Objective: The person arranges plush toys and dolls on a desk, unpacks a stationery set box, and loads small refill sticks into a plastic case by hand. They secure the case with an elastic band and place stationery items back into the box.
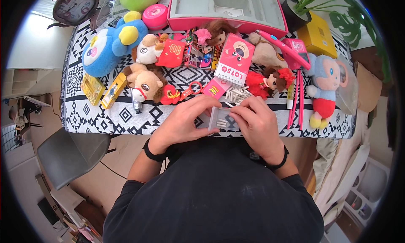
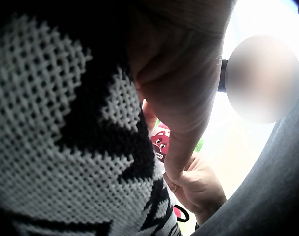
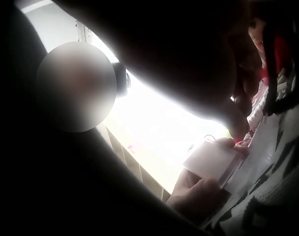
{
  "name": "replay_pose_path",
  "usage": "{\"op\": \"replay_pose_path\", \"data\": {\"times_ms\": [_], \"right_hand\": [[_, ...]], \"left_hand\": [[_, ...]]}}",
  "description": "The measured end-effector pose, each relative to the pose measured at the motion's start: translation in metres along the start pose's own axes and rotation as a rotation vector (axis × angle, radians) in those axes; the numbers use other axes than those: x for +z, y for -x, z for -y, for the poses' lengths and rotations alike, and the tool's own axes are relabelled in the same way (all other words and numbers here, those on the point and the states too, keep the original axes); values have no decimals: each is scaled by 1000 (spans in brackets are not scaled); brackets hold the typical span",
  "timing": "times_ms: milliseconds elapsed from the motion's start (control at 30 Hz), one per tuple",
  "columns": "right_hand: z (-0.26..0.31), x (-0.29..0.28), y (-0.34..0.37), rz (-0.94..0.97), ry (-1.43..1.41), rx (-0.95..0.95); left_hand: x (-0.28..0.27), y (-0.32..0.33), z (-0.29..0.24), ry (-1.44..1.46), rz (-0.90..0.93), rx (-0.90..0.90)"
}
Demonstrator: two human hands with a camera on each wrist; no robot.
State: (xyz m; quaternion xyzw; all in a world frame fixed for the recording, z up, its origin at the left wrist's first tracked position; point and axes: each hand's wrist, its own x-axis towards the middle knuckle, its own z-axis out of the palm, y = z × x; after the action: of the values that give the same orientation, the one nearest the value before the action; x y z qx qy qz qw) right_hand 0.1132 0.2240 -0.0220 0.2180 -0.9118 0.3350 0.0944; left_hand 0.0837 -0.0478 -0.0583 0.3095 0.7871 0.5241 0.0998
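Note:
In the head view, a small clear plastic box lies low over the table's near edge, with a few short white sticks inside. My left hand grips its left side, thumb below and fingers above, by an upright translucent flap. Curled fingers of my right hand pinch the box's right end; whether a stick is between them too, I cannot tell. Just beyond the hands lies a loose pile of white sticks. The right wrist view shows the pale flap against the left thumb.
Behind the pile lie a pink Lotso notepad, a pink Toy Story card and red scissors. Plush toys, including a brown horse, line the patterned cloth. Pink chopstick-like sticks lie right, near a blue-and-red plush.

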Motion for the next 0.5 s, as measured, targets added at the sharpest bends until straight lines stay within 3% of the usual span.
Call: {"op": "replay_pose_path", "data": {"times_ms": [500], "right_hand": [[4,5,5,180,-20,-22]], "left_hand": [[1,0,-1,1,-1,-16]]}}
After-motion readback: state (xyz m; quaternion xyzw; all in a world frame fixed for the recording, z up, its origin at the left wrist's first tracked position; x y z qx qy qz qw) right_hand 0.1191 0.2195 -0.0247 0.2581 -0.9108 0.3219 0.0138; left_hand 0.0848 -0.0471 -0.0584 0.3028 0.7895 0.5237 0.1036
